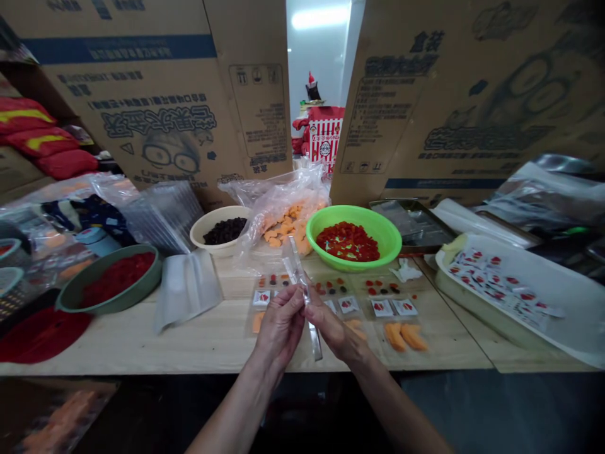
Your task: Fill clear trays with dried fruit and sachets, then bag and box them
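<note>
Both hands meet over the middle of the table, pinching a thin clear plastic tray [314, 343] seen edge-on. It splits into two leaves at its top end. My left hand [278, 325] grips it from the left with thumb and fingertips, and my right hand [331, 328] closes on its right side. Behind and beside the hands lie clear trays with orange pieces [405, 337], white sachets [382, 308] and small red and black pieces [377, 289]. My hands partly cover the middle trays.
A green bowl [394, 243] of red pieces, a cream bowl [195, 243] of black pieces and a plastic bag [265, 221] of orange pieces stand behind. Stacked clear trays [182, 293] and a grey-green bowl [113, 306] lie left. A white tub [562, 284] holds sachets at right. Cardboard boxes [165, 82] form the back.
</note>
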`<act>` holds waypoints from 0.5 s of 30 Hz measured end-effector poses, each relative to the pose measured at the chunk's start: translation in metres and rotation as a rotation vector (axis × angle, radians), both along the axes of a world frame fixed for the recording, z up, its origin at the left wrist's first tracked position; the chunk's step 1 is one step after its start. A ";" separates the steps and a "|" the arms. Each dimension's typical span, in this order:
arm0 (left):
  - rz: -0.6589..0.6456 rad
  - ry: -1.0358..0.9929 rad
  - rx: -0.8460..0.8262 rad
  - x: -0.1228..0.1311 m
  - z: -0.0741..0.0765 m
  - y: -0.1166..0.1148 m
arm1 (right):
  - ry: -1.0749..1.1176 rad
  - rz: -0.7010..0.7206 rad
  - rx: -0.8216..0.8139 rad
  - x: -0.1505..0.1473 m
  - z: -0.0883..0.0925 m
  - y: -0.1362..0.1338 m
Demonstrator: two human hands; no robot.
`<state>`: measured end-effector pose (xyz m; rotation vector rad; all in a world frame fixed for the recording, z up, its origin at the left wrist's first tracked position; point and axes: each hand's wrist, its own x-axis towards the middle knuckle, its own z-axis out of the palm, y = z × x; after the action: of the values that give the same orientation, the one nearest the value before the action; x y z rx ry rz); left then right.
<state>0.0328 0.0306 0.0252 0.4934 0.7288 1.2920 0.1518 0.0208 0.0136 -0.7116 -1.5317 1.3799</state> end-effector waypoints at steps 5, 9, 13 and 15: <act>-0.007 0.043 -0.025 -0.002 0.003 -0.002 | -0.007 -0.023 0.001 0.000 0.005 0.001; -0.016 0.152 0.034 -0.013 0.007 -0.003 | -0.071 -0.050 0.035 0.001 0.010 0.002; -0.152 0.256 0.135 -0.019 0.010 0.001 | -0.106 -0.101 0.034 0.000 -0.001 0.003; -0.211 0.263 0.184 -0.018 0.011 0.005 | -0.064 -0.140 -0.008 0.003 -0.006 0.004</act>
<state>0.0144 0.0355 0.0360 0.8794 0.7559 1.1121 0.1545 0.0247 0.0080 -0.8588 -1.4964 1.2703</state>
